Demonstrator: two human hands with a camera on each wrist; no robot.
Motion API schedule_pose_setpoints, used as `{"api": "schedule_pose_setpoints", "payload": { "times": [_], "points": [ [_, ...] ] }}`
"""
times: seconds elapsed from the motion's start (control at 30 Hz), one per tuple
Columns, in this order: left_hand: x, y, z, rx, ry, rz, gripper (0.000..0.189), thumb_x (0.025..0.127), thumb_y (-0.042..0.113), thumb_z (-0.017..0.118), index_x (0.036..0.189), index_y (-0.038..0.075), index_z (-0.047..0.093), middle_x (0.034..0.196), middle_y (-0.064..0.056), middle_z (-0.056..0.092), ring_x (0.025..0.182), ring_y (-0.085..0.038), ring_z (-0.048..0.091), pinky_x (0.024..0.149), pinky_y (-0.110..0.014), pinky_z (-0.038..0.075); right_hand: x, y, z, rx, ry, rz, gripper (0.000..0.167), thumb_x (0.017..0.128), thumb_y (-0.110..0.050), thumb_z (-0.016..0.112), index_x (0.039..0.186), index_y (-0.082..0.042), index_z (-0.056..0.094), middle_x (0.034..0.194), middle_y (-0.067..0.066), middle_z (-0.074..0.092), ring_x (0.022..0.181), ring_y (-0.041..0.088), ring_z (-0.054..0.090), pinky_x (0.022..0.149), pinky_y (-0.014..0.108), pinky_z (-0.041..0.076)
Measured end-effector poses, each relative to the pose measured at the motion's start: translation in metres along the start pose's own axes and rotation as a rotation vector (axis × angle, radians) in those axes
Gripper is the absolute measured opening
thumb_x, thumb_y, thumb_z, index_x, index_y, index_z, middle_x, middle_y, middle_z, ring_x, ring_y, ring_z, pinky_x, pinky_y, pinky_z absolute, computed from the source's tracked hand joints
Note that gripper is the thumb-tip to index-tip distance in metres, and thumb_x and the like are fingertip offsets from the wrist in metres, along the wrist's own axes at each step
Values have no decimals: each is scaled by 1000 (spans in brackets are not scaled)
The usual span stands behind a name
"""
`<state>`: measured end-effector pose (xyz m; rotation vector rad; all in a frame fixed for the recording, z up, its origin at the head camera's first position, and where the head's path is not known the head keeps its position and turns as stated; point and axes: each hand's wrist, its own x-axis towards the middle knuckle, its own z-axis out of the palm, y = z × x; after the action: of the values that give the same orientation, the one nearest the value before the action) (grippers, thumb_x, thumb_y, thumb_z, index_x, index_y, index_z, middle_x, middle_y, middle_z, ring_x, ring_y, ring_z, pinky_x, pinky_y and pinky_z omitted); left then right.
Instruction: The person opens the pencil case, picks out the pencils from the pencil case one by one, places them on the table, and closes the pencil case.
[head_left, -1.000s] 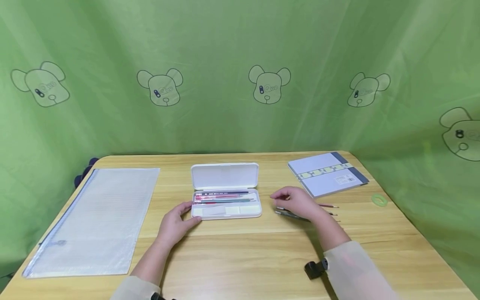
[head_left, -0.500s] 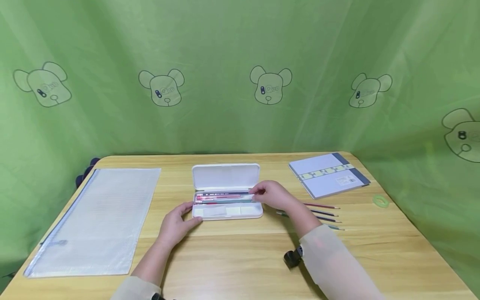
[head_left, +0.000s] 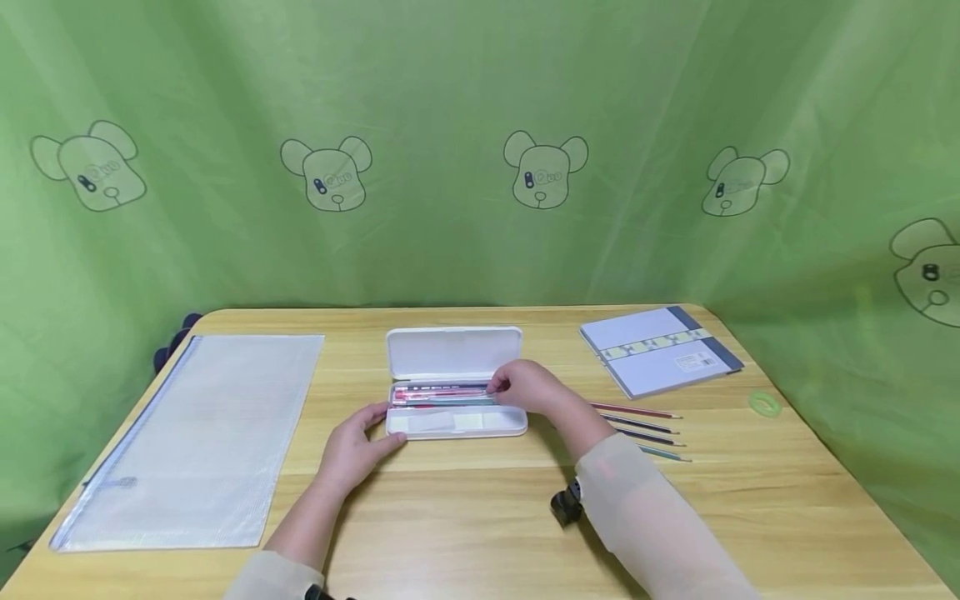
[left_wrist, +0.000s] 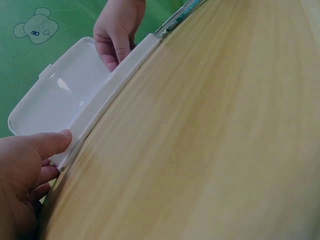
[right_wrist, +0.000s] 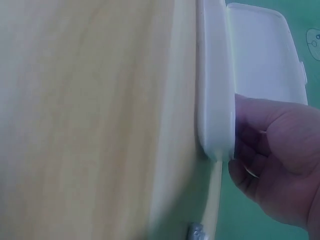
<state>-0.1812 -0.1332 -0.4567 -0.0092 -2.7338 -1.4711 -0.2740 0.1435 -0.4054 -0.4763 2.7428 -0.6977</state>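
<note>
A white pencil case [head_left: 455, 353] lies on the table with its lid raised and several pencils [head_left: 435, 387] inside, red, navy and teal among them. My left hand [head_left: 352, 450] grips its left end, thumb on the front edge. In the left wrist view that thumb presses the rim while the fingers go round the corner. Over the case's right end, my right hand [head_left: 528, 387] dips its curled fingers in at the pencil tips. The rim hides those fingertips in the right wrist view, so a pinch cannot be made out. Several loose pencils [head_left: 637, 411] lie beneath the right forearm.
A translucent zip bag [head_left: 187, 442] lies flat on the left. Notebooks [head_left: 660, 350] held by a patterned band are at the back right, with a pale green ring [head_left: 764, 404] near the right edge. A green curtain [head_left: 435, 233] hangs behind the table.
My right hand has moved left from above the loose pencils to the right end of the pencil case, then slightly farther in. The left hand stays on the case.
</note>
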Motion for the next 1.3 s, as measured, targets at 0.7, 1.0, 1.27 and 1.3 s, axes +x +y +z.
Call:
{"api": "schedule_pose_setpoints", "payload": {
  "times": [0.7,1.0,1.27,1.3],
  "points": [
    [1,1,-1,-4,-7,-2,59,83,23,77,134,1,56,137,-16,60,138,-37,45,119,-52,31,3,-13,-6,-148,-70,-25,12,88,-5,67,94,-12,74,87,0,68,84,14,57,87,33,51],
    [0,2,-1,-3,-4,7,58,84,24,76,134,0,56,136,-17,60,137,-37,46,118,-52,32,4,-11,-4,-114,-78,-25,12,88,-3,67,94,-11,72,87,1,66,84,14,56,86,33,51],
    [-1,2,0,-10,17,13,58,83,24,77,132,0,58,134,-17,62,135,-37,48,116,-52,34,3,-8,-2,-51,-64,-21,15,87,-2,67,97,-12,74,88,1,67,84,14,56,85,32,50],
    [-1,1,0,-11,19,14,58,83,23,77,132,0,58,134,-17,62,134,-37,48,116,-52,34,3,-7,-2,-37,-64,-15,15,87,-2,68,97,-11,74,88,1,67,84,14,56,86,33,50]
  ]
}}
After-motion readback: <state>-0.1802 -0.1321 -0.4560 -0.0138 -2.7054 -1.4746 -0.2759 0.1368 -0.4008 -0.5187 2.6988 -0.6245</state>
